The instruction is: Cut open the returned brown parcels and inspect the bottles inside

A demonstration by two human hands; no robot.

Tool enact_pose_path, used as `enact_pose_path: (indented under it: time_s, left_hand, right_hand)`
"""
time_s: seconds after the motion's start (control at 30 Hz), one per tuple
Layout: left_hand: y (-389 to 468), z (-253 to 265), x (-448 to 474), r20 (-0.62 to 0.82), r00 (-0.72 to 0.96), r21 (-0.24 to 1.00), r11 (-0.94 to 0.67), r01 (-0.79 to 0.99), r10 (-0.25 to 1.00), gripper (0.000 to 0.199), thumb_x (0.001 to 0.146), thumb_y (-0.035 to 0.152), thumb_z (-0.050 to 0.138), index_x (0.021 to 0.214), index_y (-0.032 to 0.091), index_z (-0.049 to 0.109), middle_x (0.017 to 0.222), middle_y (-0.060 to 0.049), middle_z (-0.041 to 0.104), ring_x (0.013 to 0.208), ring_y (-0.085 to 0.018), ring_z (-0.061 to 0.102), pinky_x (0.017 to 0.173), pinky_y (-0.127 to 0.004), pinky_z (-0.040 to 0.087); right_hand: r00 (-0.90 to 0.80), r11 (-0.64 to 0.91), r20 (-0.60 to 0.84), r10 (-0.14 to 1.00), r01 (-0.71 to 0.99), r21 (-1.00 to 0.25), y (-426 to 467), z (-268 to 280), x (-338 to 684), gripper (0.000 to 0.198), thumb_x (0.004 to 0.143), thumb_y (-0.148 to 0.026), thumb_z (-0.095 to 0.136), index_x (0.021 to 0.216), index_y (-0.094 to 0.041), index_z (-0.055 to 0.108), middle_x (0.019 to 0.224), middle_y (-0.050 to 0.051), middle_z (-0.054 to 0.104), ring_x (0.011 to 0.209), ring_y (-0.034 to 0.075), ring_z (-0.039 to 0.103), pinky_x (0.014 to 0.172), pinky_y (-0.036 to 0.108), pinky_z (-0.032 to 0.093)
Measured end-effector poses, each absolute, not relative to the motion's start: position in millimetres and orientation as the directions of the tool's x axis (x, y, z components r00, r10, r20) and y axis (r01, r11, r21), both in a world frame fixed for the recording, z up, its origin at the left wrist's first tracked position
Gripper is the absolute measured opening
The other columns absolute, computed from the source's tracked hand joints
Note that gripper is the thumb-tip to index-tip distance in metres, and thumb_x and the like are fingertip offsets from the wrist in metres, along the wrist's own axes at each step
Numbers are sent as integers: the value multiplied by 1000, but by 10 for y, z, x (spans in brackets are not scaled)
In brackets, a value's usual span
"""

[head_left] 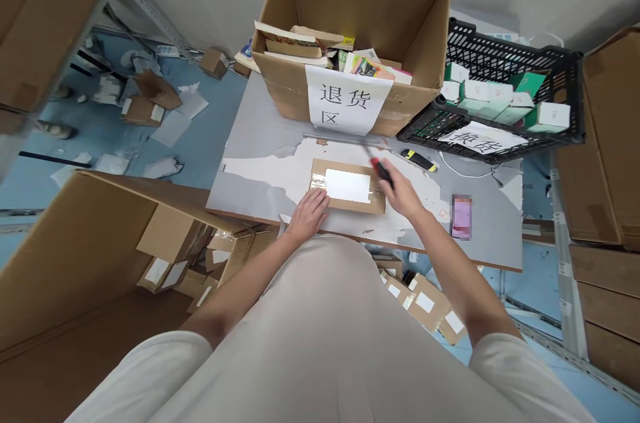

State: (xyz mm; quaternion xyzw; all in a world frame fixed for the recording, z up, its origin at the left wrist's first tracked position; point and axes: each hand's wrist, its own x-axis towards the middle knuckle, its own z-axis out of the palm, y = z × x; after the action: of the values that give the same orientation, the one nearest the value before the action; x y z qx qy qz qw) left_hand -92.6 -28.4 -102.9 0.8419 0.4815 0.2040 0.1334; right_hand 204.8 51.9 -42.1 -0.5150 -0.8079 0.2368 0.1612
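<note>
A flat brown cardboard box [377, 204] with a white label lies on the worn tabletop in front of me. My left hand [310, 213] rests flat on its near left corner, fingers stretched out. At the box's right end, my right hand [400, 193] is closed around the black-and-red handle of a knife-like tool [381, 171]. Its thin metal end points away from me and is blurred, so its exact kind is unclear. A yellow-and-black box cutter [419, 159] lies on the table beyond my right hand.
Behind stands a tall open carton [285, 93] holding books. Right of it, a black plastic crate [575, 99] contains green-and-white boxes. A phone [461, 217] lies at right on the table [493, 236]. A large open carton [115, 193] with parcels is at left; more parcels [425, 303] lie below.
</note>
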Motion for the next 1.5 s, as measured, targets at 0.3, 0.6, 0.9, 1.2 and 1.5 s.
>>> enact_pose_path:
  time_s: [0.3, 0.6, 0.9, 1.2, 1.5]
  left_hand:
    - [-293, -1153, -898, 246, 423, 451, -489, 747, 872, 49, 93, 27, 46, 142, 19, 41, 140, -16, 52, 137, -27, 40, 110, -52, 38]
    - [-270, -1148, -896, 253, 411, 455, -482, 749, 876, 46, 93, 27, 46, 137, 17, 46, 137, -17, 54, 136, -28, 42, 109, -53, 39]
    - [-254, -1141, -889, 240, 409, 429, -474, 769, 880, 39, 94, 24, 42, 132, 17, 52, 134, -16, 57, 134, -26, 45, 108, -50, 39]
    - [-198, -1189, -882, 203, 385, 412, -435, 801, 900, 36, 97, 23, 36, 123, 20, 60, 127, -13, 63, 126, -24, 54, 102, -45, 43]
    - [-170, -1105, -821, 207, 400, 358, -449, 819, 893, 33, 96, 23, 38, 119, 21, 61, 123, -11, 66, 120, -25, 57, 96, -43, 43]
  right_hand:
    - [-767, 674, -360, 532, 640, -368, 790, -195, 1384, 55, 97, -22, 36, 150, -34, 27, 116, 9, 62, 98, 22, 63, 81, 30, 46]
    - [-729, 722, -474, 493, 647, -245, 925, -18, 1285, 57, 98, -23, 34, 151, -39, 22, 117, 8, 63, 92, 22, 66, 72, 28, 43]
    - [-686, 771, -523, 506, 631, -83, 866, 235, 1072, 61, 91, -9, 33, 148, -33, 34, 110, 13, 66, 90, 23, 67, 71, 30, 45]
    - [-542, 689, -566, 621, 722, 64, 643, 316, 2004, 62, 89, -5, 33, 143, -36, 41, 99, 12, 67, 77, 20, 66, 65, 30, 41]
    - [-460, 530, -442, 770, 847, 41, 156, 334, 2990, 72, 84, -1, 36, 143, -42, 39, 100, 8, 67, 81, 20, 62, 60, 27, 42]
